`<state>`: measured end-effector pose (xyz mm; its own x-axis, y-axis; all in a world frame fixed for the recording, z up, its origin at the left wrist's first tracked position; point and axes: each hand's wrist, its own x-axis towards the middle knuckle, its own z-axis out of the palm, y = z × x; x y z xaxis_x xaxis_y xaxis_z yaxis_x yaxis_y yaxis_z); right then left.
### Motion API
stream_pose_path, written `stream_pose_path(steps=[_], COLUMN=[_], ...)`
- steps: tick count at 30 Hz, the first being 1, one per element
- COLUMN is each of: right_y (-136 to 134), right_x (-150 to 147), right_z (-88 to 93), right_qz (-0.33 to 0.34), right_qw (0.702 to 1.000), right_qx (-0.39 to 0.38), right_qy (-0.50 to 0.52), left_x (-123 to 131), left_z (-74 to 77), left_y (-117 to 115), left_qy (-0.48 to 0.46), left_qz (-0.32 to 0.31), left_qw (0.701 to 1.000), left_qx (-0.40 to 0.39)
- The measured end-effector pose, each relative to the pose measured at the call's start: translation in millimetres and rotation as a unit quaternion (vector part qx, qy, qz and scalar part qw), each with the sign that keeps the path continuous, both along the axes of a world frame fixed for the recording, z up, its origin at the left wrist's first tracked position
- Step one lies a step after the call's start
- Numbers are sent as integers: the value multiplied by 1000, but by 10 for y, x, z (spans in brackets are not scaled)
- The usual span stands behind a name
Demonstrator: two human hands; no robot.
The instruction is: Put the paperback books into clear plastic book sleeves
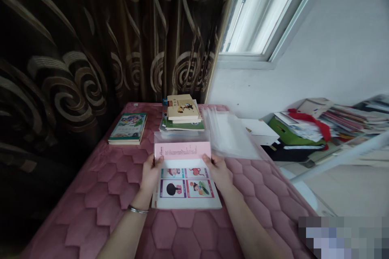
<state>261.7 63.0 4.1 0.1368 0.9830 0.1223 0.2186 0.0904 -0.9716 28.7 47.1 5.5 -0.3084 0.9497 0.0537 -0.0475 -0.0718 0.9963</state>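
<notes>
A book (187, 204) lies before me on the pink padded surface, its white page of four coloured cartoon pictures showing. Across its far end is a pink printed flap (182, 148), with a strip of clear plastic sticking out beyond it. My left hand (151, 170) grips the left side of the flap, thumb on top. On the opposite side my right hand (218, 168) pinches the flap's right edge, its thumb also on top. The fingers under the flap are hidden. Just beyond it, clear plastic sheets (232, 133) are spread to the right of a stack of books (183, 107).
A green-covered book (127, 127) lies at the left of the padded surface (118, 186). Dark patterned curtains (136, 28) hang behind. To the right are a white box (259, 129), a green bag (291, 131) and piles of papers (349, 113), beyond the surface's edge.
</notes>
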Motion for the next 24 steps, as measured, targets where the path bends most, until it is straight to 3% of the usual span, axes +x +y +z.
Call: stream_pose_path(steps=[5,13,21,24], right_y=[-34,-39,5,20], right_x=[2,22,8,2], right_z=[52,60,-1,-21], right_qz=[17,46,5,-10], right_qw=[999,997,1000,1000], right_qx=[-16,-16,-17,-3], right_qy=[40,58,-3,-21], left_x=[-9,-20,-2,-8], left_z=[0,-42,-36,-34], left_y=[5,32,-4,-2], left_qy=[59,71,-54,-61], left_qz=[15,9,-28,-35], left_qw=[998,997,998,997], left_qx=[18,21,6,20])
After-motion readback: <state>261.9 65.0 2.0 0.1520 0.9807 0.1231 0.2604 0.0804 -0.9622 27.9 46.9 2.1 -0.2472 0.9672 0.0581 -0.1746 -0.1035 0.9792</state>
